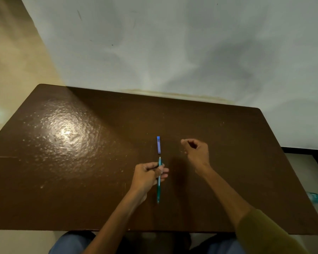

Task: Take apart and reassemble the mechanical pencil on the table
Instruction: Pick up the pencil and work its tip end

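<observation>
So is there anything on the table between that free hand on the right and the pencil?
Nothing visible. The left hand holds the teal mechanical pencil, and the right hand hovers loosely curled beside it with only bare brown table between them. The small blue piece lies beyond the pencil's far end, off that path.

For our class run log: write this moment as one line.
left hand: holds teal pencil | right hand: curled, contents unclear | blue piece: on table
</observation>
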